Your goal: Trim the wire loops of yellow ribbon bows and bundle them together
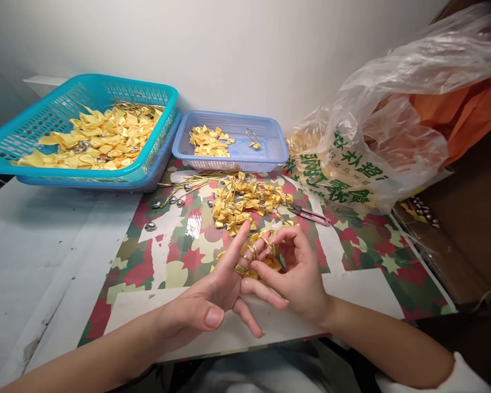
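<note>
My left grip (225, 286) is released, fingers spread just below frame center, gold wire rings (252, 249) looped around a finger. Right grip (305, 273) is curled at those rings from the right, thumb and index close in; can't tell if it's pinching. Yellow bow pile (245, 204) sits mid-frame on the desk (73, 234), snips (311, 214) just right.

Prob. a small craft wkshop corner: basket (65, 176) of yellow bows (213, 143), loose bells (150, 226) & snips (313, 215) on tbl (192, 262).
</note>
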{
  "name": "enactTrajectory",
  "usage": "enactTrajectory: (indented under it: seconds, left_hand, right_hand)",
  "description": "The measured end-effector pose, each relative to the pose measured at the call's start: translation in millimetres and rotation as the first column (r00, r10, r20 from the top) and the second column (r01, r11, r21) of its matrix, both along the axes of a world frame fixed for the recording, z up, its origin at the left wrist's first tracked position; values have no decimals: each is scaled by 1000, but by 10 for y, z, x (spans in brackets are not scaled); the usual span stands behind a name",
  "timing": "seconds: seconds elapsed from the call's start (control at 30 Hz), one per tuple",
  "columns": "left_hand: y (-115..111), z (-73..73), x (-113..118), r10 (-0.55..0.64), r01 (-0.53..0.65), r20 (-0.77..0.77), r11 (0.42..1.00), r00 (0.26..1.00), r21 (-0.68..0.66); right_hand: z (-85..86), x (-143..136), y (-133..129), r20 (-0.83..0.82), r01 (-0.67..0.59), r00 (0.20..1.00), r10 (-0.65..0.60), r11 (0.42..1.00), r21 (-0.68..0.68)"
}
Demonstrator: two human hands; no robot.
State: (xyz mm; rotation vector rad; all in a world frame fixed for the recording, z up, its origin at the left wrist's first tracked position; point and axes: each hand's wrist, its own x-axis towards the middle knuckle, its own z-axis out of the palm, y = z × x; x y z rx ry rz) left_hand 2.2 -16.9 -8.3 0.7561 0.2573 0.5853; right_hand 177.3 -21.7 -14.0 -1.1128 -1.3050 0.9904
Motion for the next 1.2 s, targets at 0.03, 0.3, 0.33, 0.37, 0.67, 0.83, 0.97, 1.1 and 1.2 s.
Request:
enactTrajectory:
  seconds: [0.03,0.3,0.33,0.37,0.67,0.83,0.97,1.1,1.2]
  left_hand:
    - [-6,12,1,5,-5,-8,1000,1000,-10]
    - [11,70,-2,-6,6,-13,1000,1000,-12]
    - [10,73,-1,-12,12,-13,1000,1000,-10]
    - [8,75,2,-17,17,-14,1000,1000,-8]
    - [-22,23,20,-22,23,-29,1000,999,21]
    - [-16,13,23,-45,45,-4,999,999,8]
    - [-12,24,18,-48,48,4,999,999,4]
    - [-20,33,22,-49,49,-11,999,999,0]
    - [-17,38,29,-45,45,-16,999,999,-3]
  right_hand:
    - [0,4,4,-14,-18,1000,18,1000,-4]
    - [-40,39,5,-13,-70,997,70,997,9]
    - [-49,37,2,-2,-70,998,70,997,17]
    - [-55,34,0,7,-68,998,68,997,24]
    - [-22,24,22,22,-92,996,92,996,-14]
    - [-34,26,19,47,-80,996,80,997,-20]
    - [-32,22,20,19,-92,996,92,996,-11]
    - [-13,14,23,22,-91,996,92,995,-47]
    - [-1,13,19,38,-81,996,83,995,-62]
